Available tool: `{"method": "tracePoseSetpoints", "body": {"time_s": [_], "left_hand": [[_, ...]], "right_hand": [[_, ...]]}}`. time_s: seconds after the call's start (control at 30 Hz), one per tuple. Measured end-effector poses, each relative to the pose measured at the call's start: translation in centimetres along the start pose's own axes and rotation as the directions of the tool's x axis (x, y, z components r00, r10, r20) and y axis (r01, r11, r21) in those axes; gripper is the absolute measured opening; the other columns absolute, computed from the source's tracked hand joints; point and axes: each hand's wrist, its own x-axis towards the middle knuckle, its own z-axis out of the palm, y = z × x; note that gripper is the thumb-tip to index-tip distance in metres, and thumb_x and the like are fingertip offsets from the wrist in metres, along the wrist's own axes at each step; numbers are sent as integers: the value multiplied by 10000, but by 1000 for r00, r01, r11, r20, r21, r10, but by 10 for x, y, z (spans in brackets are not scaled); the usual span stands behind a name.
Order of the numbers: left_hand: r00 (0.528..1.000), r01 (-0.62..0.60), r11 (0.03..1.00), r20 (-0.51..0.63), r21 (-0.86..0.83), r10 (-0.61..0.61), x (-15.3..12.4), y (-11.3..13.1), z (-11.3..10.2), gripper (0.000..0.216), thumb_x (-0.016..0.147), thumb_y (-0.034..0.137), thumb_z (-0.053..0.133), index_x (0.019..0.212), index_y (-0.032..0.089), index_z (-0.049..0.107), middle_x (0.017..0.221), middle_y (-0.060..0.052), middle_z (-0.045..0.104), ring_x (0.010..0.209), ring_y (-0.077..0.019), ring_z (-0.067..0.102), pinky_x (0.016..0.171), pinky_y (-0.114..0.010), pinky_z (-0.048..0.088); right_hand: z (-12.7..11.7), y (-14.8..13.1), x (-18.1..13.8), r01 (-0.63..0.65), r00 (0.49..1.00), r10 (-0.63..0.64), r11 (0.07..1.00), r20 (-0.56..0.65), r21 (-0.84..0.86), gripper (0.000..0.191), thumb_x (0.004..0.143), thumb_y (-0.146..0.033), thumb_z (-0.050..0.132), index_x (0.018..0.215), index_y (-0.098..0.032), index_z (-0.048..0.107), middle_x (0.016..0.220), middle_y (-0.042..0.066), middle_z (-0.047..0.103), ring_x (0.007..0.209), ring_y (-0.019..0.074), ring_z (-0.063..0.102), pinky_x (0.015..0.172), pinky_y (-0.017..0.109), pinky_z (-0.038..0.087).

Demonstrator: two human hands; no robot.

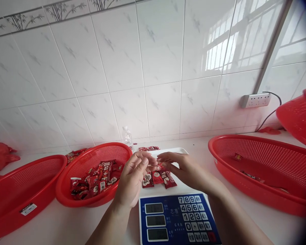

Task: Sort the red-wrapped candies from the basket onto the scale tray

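Observation:
My left hand (136,173) and my right hand (178,163) hang over the white tray (182,150) of a digital scale. Fingertips of both hands come close together, curved and stretched out, with nothing visible held in them. Beneath lie several small red snack packets (170,179), partly hidden by the fingers. In front is the scale's blue panel (174,221) with number keys and three display windows. One more red packet (149,148) lies at the far edge of the tray.
Left of the scale stands a red basket (94,203) with many packets; another red basket (5,217) is further left. A large red basket (219,166) at the right holds a few packets. Behind are a plastic bottle (127,136) and a power strip (256,100).

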Motion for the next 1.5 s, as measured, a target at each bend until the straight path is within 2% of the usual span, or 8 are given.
{"method": "tracePoseSetpoints", "body": {"time_s": [0.13, 0.23, 0.43, 0.57, 0.7, 0.9, 1.1, 1.5], "left_hand": [[992, 98, 986, 91, -135, -86, -8, 3, -1, 54, 863, 216, 597, 903, 189, 621, 895, -21, 625, 868, -128, 585, 806, -259, 472], [985, 118, 953, 155, -278, -77, -14, 7, -1, 87, 832, 149, 613, 907, 194, 619, 837, 0, 631, 802, -102, 595, 782, -227, 475], [961, 166, 882, 273, -442, -44, -21, 12, 2, 193, 759, 126, 682, 927, 197, 620, 758, 25, 617, 730, -85, 601, 709, -195, 497], [945, 174, 873, 327, -455, -17, -25, 12, 4, 253, 723, 154, 725, 939, 218, 609, 685, 43, 575, 665, -73, 568, 625, -159, 476], [938, 153, 899, 346, -411, -1, -29, 10, 5, 249, 714, 155, 728, 901, 234, 586, 647, 47, 535, 664, -85, 534, 640, -178, 463], [935, 133, 924, 354, -358, 3, -31, 9, 3, 197, 719, 182, 723, 773, 219, 537, 640, 42, 507, 648, -101, 529, 616, -205, 450], [940, 98, 959, 341, -267, -1, -30, 11, 1, 292, 714, 245, 732, 636, 197, 455, 634, 40, 485, 627, -111, 534, 648, -261, 446], [927, 119, 945, 375, -305, 4, -28, 11, 4, 393, 680, 240, 750, 605, 188, 368, 580, 57, 426, 555, -83, 477, 635, -248, 405]], "right_hand": [[1, -19, -4, 36, 998, -50, 960, 45, 279, 212, 920, -313, 502, 1054, -224, 640, 922, 36, 704, 812, 147, 657, 712, 299, 543], [6, -33, -8, 74, 995, -95, 885, 24, 460, 157, 903, -310, 547, 951, -199, 646, 848, 31, 685, 761, 127, 645, 642, 254, 537], [18, -49, -14, 169, 983, -172, 735, -61, 657, 100, 885, -283, 591, 847, -193, 567, 730, -15, 623, 673, 100, 609, 627, 248, 514], [20, -57, -20, 202, 979, -179, 809, -97, 552, 152, 870, -313, 611, 809, -200, 531, 704, -20, 607, 636, 100, 581, 601, 246, 477], [17, -61, -26, 232, 972, -197, 880, -126, 414, 137, 856, -302, 627, 818, -212, 531, 725, -24, 612, 656, 99, 570, 610, 236, 469], [16, -62, -28, 252, 967, -218, 893, -132, 372, 128, 856, -286, 626, 818, -214, 527, 721, -22, 613, 644, 99, 565, 589, 228, 472], [16, -63, -28, 246, 969, -222, 881, -106, 403, 127, 864, -282, 616, 829, -222, 510, 722, -30, 604, 647, 94, 556, 597, 225, 471], [15, -63, -29, 250, 968, -224, 896, -113, 368, 147, 863, -325, 610, 801, -233, 514, 697, -24, 592, 620, 105, 553, 564, 224, 478]]}}
